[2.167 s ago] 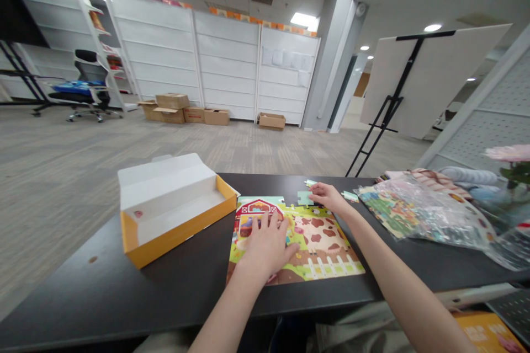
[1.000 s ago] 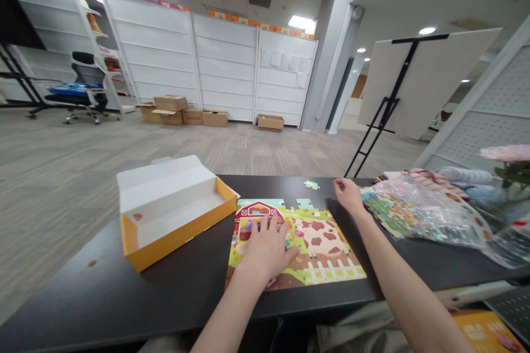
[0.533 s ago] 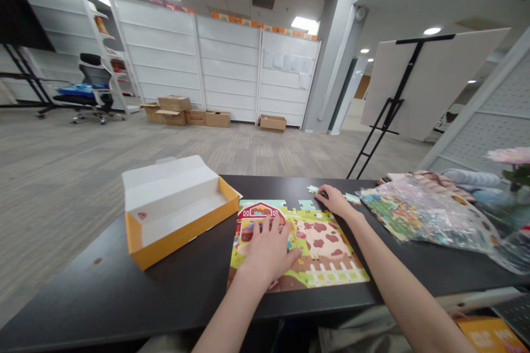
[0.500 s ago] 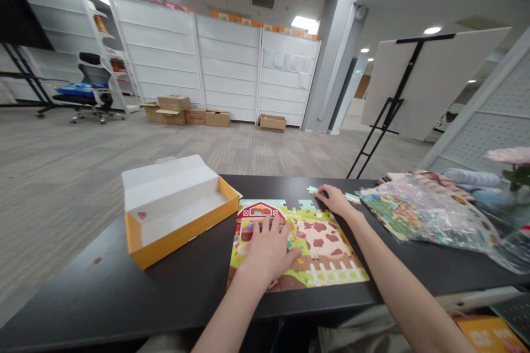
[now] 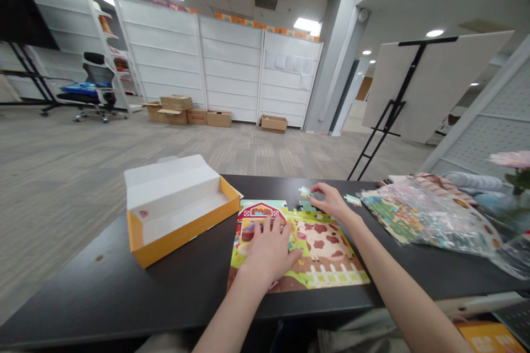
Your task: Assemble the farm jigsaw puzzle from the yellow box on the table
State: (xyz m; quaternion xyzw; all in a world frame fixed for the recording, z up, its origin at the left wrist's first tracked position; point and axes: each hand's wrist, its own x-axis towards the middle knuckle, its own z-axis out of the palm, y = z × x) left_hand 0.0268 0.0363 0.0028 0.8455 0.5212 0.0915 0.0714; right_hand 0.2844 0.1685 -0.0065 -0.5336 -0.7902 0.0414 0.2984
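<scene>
A colourful farm jigsaw puzzle (image 5: 321, 253) with a red barn and a spotted cow lies on the black table (image 5: 124, 292). My left hand (image 5: 269, 248) lies flat on its left half, fingers spread. My right hand (image 5: 331, 199) hovers at the puzzle's far edge and pinches a small pale green puzzle piece (image 5: 305, 192) just above the table. Another loose pale green piece (image 5: 353, 199) lies on the table to the right of that hand.
An open yellow cardboard box (image 5: 178, 209) with a white lid stands left of the puzzle. A clear plastic bag of printed sheets (image 5: 414, 215) lies at the right, with folded cloth and a pink flower (image 5: 511, 159) beyond. An easel board (image 5: 430, 80) stands behind the table.
My right hand went from the far right of the puzzle to the loose pieces, took hold of one and carried it left along the puzzle's far edge. The left hand stayed flat.
</scene>
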